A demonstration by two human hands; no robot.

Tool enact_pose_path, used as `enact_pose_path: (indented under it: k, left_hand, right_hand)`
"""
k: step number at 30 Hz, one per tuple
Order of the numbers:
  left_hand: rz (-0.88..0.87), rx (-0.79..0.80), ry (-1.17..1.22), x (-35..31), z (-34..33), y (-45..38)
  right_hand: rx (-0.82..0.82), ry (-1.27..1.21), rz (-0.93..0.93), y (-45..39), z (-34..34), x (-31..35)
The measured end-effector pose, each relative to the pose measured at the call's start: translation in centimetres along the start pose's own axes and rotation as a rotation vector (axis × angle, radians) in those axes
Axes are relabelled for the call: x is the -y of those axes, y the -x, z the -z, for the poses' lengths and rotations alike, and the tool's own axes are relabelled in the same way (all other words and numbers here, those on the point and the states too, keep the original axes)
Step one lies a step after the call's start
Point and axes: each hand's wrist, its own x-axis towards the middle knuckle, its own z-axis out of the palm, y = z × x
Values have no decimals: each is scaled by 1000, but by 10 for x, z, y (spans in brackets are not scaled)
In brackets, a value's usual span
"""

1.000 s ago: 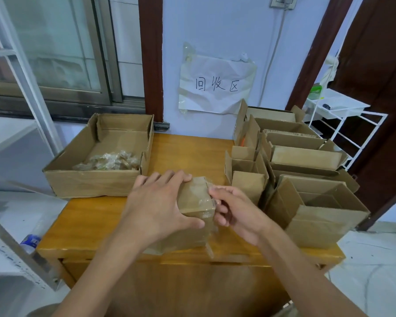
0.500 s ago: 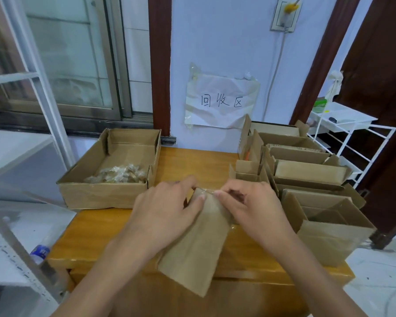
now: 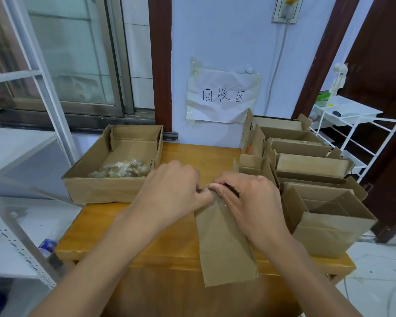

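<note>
- The flattened box (image 3: 224, 243) rests aslant over the front edge of the desk (image 3: 114, 227). Its lower end hangs past the edge and its upper end is under the hands.
- It looks like thin corrugated card, so probably light. It should be stiff across the panels, quick to fold at the creases, and matt rather than slippery. Rough handling would likely dent or tear it, not break it.
- The left hand (image 3: 169, 197) and right hand (image 3: 249, 202) meet at its top edge, fingers curled and pinching the card there. What sits between the fingertips is too small to tell.
- The best hold is probably that top edge, or the 2 long sides where the layers double up.
- To the left, a shallow cardboard tray (image 3: 101, 191) holds a heap of crumpled tape scraps (image 3: 121, 170), clear, glossy and soft.
- To the right stands a close-packed row of open boxes (image 3: 329, 234) in the same brown card, flaps up.
- Behind, a creased paper sign (image 3: 224, 97) is taped to the wall.
</note>
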Motion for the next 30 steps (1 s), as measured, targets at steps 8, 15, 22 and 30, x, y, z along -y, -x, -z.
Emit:
enact_pose_path:
  k: [8, 15, 22, 30]
  left_hand:
    - [23, 106, -103, -1, -6, -1]
    - [107, 327, 546, 27, -4, 2]
    - [246, 318, 470, 30, -12, 14]
    - [276, 359, 792, 43, -9, 22]
  right_hand:
    - [76, 183, -4, -3, -7, 10]
    - [172, 290, 24, -10, -4, 10]
    - [239, 271, -7, -17, 0, 13]
    - [384, 260, 14, -51, -10, 6]
